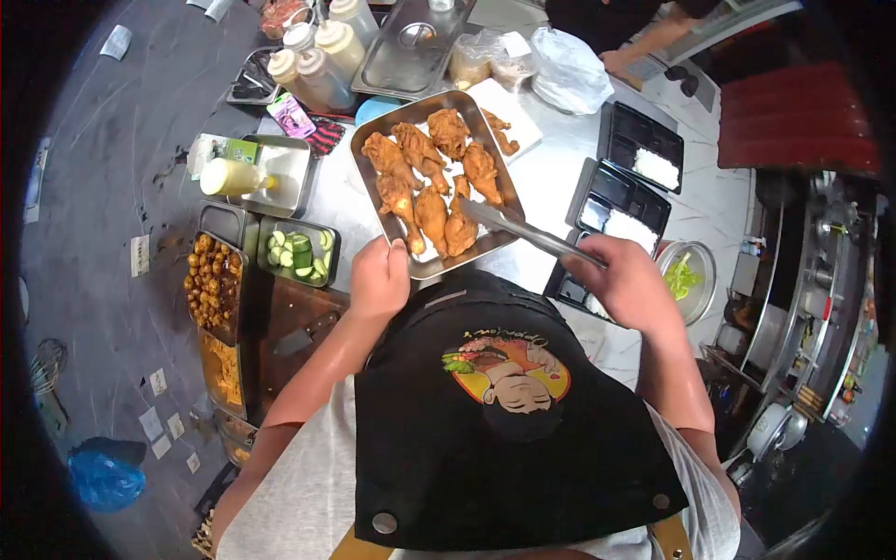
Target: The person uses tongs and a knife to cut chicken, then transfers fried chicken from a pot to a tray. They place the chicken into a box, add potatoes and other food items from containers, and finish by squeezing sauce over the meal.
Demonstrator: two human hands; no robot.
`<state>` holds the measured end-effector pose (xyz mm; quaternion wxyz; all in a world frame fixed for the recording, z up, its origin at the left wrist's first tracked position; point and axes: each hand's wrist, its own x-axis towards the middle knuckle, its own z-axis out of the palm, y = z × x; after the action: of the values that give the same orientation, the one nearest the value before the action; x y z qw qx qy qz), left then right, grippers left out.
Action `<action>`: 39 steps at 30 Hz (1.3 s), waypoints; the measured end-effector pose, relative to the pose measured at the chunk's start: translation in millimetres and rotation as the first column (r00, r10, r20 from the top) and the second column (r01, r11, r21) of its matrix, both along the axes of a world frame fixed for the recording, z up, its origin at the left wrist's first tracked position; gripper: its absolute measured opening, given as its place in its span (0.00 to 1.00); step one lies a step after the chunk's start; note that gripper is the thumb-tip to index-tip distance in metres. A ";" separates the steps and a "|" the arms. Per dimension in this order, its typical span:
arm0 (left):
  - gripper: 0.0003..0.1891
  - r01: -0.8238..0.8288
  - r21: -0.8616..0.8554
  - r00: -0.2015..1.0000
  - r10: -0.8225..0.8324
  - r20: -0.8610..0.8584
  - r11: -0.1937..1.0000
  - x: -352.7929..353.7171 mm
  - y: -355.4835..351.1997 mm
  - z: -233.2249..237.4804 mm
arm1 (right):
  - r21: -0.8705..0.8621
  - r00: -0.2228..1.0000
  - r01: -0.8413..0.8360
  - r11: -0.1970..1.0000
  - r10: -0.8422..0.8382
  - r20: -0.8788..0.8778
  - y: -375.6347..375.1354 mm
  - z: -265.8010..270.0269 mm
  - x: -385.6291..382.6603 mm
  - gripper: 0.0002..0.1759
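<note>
My left hand (379,280) grips the near left corner of a metal tray (437,266), its thumb over the rim. Several pieces of fried chicken (431,217) lie in the tray on a white lining. In my right hand (625,280) is a pair of metal tongs (537,233), fingers wrapped round the handle. The tongs' tips reach over the tray's right side and meet a chicken piece near the middle. Beyond the tray, more fried chicken (502,140) rests on a white sheet (523,117), partly covered by the tray's edge.
Black compartment boxes with white rice (630,229) stand on the right, beside a bowl of green leaves (686,280). To the left are a pan of sliced cucumber (299,252), a squeeze bottle (229,177) and a tray of small browned balls (213,280). Another person's arm (649,42) shows at the back.
</note>
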<state>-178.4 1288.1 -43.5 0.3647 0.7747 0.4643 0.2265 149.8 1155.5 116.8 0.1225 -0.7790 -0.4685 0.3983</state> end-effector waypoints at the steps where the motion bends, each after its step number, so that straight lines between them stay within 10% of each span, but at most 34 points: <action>1: 0.15 -0.004 0.020 0.999 0.004 0.040 1.000 5.6 0.6 2.5 | 0.013 0.999 0.023 1.000 -0.023 -0.031 4.8 -3.5 -5.8 0.19; 27: 0.15 -0.122 -0.240 0.979 0.157 0.132 0.963 2.0 19.2 -14.2 | 0.118 0.825 0.415 0.902 -0.318 -0.467 -17.0 -52.1 41.8 0.12; 34: 0.18 -0.208 -0.253 0.964 0.242 0.109 0.945 -35.5 22.2 -8.3 | 0.181 0.923 0.380 0.907 -0.358 -0.144 28.4 -12.8 120.1 0.18; 39: 0.15 -0.387 -0.296 0.922 0.376 -0.097 0.873 -59.7 -7.5 3.9 | 0.169 0.921 -0.186 0.968 0.112 0.372 124.3 -111.4 156.4 0.25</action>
<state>-238.1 1280.6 -39.5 0.4212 0.6050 0.6442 0.2041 306.2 1279.8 5.4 0.0819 -0.7841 -0.5790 0.2080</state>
